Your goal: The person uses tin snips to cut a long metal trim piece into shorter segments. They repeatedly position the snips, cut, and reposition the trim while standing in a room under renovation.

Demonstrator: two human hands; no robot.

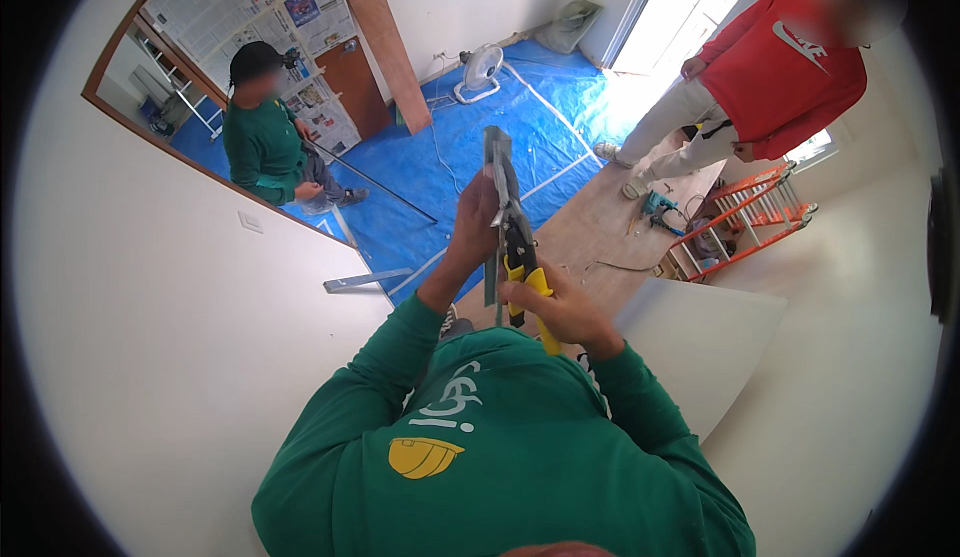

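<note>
In front of my chest I hold a narrow grey metal channel upright. My left hand is closed around its left side, about midway up. My right hand grips a pair of tin snips by their yellow handles. The dark head of the snips lies against the channel, next to my left fingers. Whether the blades have cut into the metal cannot be made out.
A person in green holds a long dark bar at the left. Another in red stands at the right. Around lie a blue sheet, a fan, an orange stepladder, a teal power tool and a white board.
</note>
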